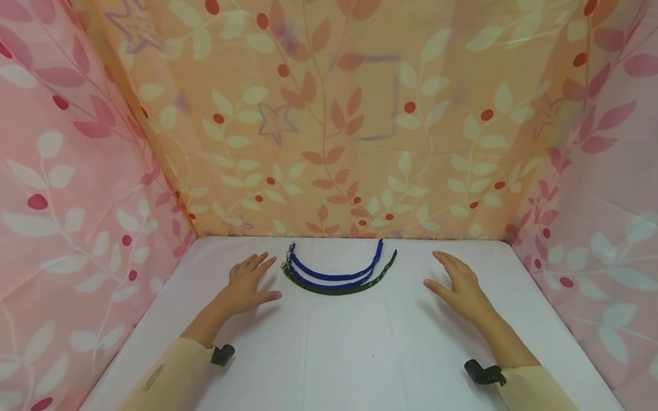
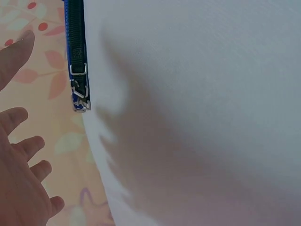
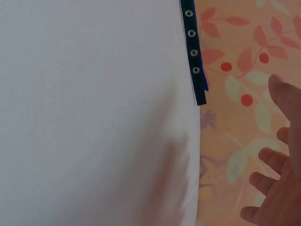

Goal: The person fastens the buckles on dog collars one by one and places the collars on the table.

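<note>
White table [image 1: 339, 348], straps [image 1: 331, 292] between left grip [image 1: 249, 287] and right grip [image 1: 461, 289], nearer left.

We look onto a white tabletop [image 1: 339, 354] enclosed on three sides by printed fabric. Ahead of us, an orange back panel [image 1: 329, 165] drops to the table's far edge, covered in climbing stems with cream and coral leaves and round red berries. On it we also see purple line drawings: a star [image 1: 277, 123] left of centre, a larger star [image 1: 135, 25] at upper left, and part of a square outline [image 1: 396, 97]. To either side hang a left pink panel [image 1: 67, 171] and a right pink panel [image 1: 606, 182], similarly leafy. Under diffuse light, we find soft-edged shadows [image 2: 155, 150] across the white surface.
</note>
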The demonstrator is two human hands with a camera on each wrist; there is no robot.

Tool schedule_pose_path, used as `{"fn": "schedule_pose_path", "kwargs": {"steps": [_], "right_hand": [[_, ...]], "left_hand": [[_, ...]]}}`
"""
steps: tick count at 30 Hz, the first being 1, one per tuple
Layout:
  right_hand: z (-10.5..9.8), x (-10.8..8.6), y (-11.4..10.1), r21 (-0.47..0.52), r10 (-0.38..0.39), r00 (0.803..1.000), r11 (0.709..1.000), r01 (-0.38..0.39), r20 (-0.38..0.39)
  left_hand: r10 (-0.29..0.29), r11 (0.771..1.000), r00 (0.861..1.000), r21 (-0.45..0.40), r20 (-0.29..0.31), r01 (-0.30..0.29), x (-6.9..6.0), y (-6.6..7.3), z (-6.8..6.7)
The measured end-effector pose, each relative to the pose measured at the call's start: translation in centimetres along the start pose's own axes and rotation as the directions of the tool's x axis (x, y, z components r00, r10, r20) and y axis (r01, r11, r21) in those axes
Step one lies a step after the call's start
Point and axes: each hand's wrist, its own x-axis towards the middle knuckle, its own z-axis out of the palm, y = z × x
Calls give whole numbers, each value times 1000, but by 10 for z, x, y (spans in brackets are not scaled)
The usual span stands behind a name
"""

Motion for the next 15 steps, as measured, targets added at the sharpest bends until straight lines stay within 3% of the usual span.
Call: {"fn": "schedule_pose_path", "kwargs": {"steps": [9,15], "right_hand": [[9,18,2,57,22,997,998,-27,79],[20,30,5,82,24,990,996,-36,136]], "left_hand": [[-73,988,996,-136,55,80,19,3,5],[-119,975,989,-180,84,133,29,-6,16]]}}
